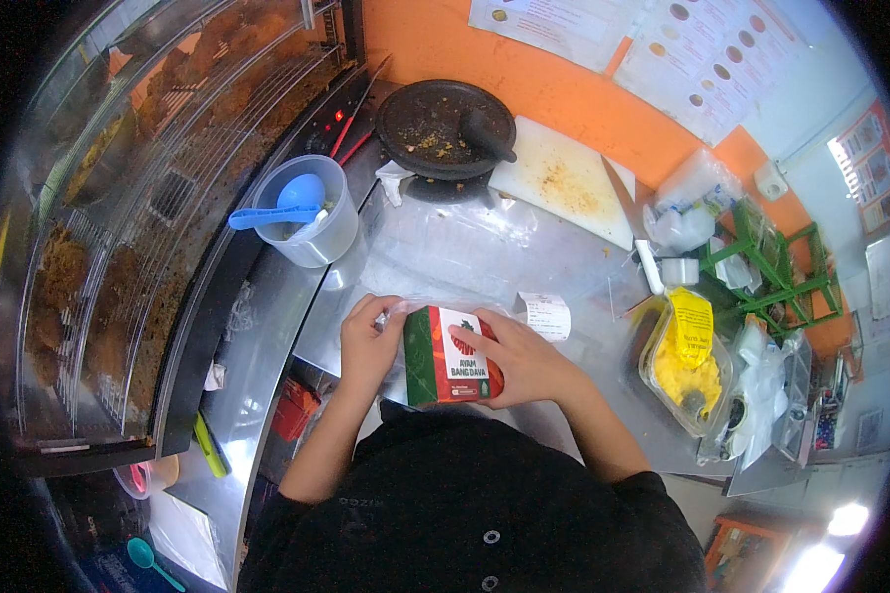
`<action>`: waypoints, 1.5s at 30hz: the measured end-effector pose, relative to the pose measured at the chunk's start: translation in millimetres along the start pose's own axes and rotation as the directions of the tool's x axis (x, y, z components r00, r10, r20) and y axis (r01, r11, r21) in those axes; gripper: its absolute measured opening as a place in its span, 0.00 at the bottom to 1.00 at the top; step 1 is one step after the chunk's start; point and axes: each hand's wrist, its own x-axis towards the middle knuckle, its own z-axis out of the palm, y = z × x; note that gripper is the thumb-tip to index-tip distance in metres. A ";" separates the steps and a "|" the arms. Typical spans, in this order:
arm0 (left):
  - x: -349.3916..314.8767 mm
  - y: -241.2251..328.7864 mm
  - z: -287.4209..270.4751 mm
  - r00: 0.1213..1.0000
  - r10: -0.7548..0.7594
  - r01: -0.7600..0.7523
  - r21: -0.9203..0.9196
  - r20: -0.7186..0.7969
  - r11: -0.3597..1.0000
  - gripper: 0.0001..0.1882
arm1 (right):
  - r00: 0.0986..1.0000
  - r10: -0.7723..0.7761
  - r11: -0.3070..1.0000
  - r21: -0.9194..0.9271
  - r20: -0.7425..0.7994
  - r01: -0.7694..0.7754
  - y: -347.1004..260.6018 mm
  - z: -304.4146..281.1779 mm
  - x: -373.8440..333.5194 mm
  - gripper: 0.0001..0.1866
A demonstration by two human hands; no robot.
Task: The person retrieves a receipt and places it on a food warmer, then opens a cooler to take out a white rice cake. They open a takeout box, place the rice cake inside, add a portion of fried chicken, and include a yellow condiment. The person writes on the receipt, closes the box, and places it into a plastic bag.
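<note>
A red and green cardboard food box [427,361] with a white label panel is held close to my body, at the near edge of the metal counter. My right hand [514,358] spans its right side, fingers laid over the label and the thumb lower down. At the box's upper left corner my left hand [371,336] is closed, its fingertips pinching thin clear plastic [417,304] that looks like a bag. How far the plastic wraps the box is hard to see. A printed paper receipt [544,316] lies just beyond my right hand.
Left stands a heated display cabinet [158,227] of fried food, beside a clear tub [311,232] with blue scoops. A stone mortar [435,109] and a white cutting board [554,183] with a knife [618,193] are at the back. Right are a yellow food tub [697,381] and green rack [761,262].
</note>
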 end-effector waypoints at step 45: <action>-31.9 -14.9 -0.9 0.884 -0.348 0.465 -0.512 0.312 0.722 0.09 | 0.954 0.258 0.959 -0.078 -0.150 -0.272 13.5 26.2 -1.0 0.50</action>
